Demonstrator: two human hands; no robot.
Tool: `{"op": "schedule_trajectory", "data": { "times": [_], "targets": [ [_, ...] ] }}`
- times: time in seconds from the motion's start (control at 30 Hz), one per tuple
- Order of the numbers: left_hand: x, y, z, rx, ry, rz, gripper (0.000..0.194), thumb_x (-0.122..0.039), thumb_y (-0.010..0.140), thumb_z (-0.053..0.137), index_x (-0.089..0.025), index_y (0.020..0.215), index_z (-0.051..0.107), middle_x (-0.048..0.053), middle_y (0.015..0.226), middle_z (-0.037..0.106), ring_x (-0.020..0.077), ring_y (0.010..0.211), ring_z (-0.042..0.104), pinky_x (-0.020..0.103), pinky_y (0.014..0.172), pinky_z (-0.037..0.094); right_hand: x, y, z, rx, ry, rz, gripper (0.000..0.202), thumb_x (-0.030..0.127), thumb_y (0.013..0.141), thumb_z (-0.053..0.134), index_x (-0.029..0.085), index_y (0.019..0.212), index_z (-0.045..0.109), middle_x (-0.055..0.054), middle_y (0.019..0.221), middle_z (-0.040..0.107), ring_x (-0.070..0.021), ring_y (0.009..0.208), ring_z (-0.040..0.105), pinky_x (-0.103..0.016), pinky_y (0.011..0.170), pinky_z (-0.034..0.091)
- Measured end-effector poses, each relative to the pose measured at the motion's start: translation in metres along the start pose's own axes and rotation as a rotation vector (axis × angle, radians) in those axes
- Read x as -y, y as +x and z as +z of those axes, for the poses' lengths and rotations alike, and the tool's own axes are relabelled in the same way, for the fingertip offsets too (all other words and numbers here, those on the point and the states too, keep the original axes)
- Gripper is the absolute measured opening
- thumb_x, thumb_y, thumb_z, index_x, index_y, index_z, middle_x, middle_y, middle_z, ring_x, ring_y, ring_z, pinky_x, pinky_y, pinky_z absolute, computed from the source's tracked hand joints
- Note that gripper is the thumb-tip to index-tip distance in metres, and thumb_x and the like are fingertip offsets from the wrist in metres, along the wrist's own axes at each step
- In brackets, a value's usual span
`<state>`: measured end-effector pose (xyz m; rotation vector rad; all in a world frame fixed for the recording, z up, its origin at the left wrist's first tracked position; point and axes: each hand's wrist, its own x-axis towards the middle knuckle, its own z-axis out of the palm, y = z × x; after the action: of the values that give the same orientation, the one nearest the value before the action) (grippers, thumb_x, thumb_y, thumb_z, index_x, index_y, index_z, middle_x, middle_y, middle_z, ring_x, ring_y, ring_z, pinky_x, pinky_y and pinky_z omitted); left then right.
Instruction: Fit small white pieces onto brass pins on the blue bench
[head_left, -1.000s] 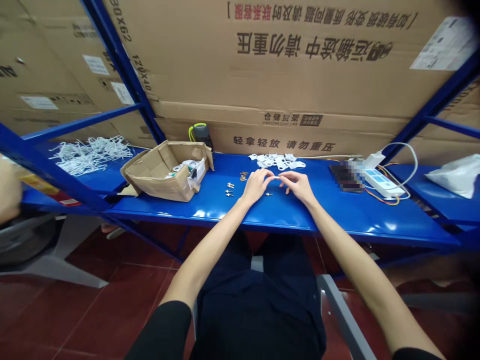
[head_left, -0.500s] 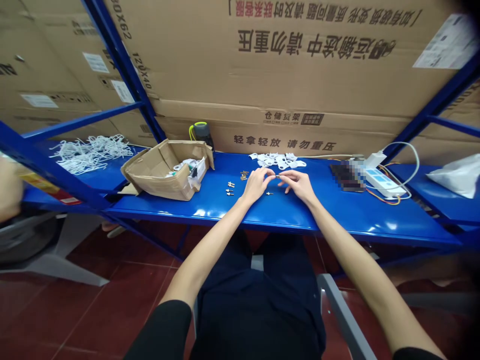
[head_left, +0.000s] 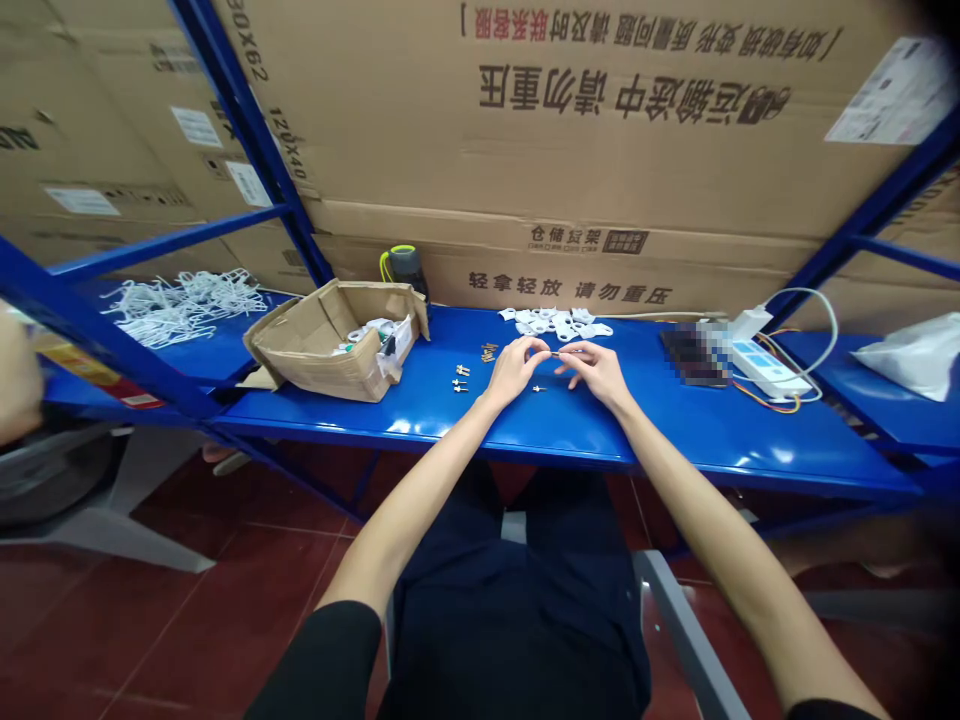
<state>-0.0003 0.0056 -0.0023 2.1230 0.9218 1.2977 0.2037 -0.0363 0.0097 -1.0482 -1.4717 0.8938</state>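
My left hand and my right hand meet fingertip to fingertip over the blue shelf, pinching a small thin metal pin between them. One loose pin lies on the shelf just below my hands. A few more brass pins sit to the left, and another small cluster lies near my left hand. A heap of white plastic parts rests just beyond my fingers.
An open cardboard box holding parts stands at the left, a dark bottle behind it. White hangers are piled far left. A power strip with cables and a dark device lie to the right. Large cartons fill the back.
My hands stay together at the same spot; the fingers have shifted slightly around the pin. The view has drifted a little.
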Motion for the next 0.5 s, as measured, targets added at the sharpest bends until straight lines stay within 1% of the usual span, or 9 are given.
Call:
{"op": "schedule_trajectory", "data": {
  "times": [0.13,0.33,0.5],
  "targets": [
    [0.0026,0.0006,0.0007,-0.006,-0.048,-0.021,0.014,-0.031,0.103,0.067,-0.02,0.103,0.075,0.004,0.108,0.078,0.0193,0.094,0.069,0.032,0.089,0.054,0.0001,-0.0011,0.0018,-0.007,-0.017,-0.005,0.051,0.067,0.078,0.086,0.022,0.1,0.078,-0.009,0.09,0.083,-0.0317,0.083,0.082,-0.031,0.047,0.061],
    [0.0015,0.0012,0.001,0.0,-0.109,-0.031,0.015,-0.031,0.102,0.068,-0.018,0.103,0.075,0.005,0.106,0.079,0.0193,0.095,0.071,0.031,0.09,0.053,-0.0009,-0.0019,0.0031,-0.021,-0.008,-0.02,0.053,0.069,0.077,0.086,0.022,0.101,0.077,-0.009,0.092,0.083,-0.0316,0.083,0.082,-0.032,0.048,0.062],
    [-0.0013,0.0001,0.0,0.053,-0.105,-0.005,0.015,-0.031,0.101,0.068,-0.018,0.102,0.076,0.005,0.106,0.08,0.0196,0.095,0.07,0.032,0.09,0.053,0.0014,-0.004,0.0055,0.018,-0.028,-0.023,0.051,0.067,0.079,0.085,0.021,0.1,0.078,-0.009,0.089,0.082,-0.0309,0.081,0.081,-0.031,0.047,0.06]
  ]
}}
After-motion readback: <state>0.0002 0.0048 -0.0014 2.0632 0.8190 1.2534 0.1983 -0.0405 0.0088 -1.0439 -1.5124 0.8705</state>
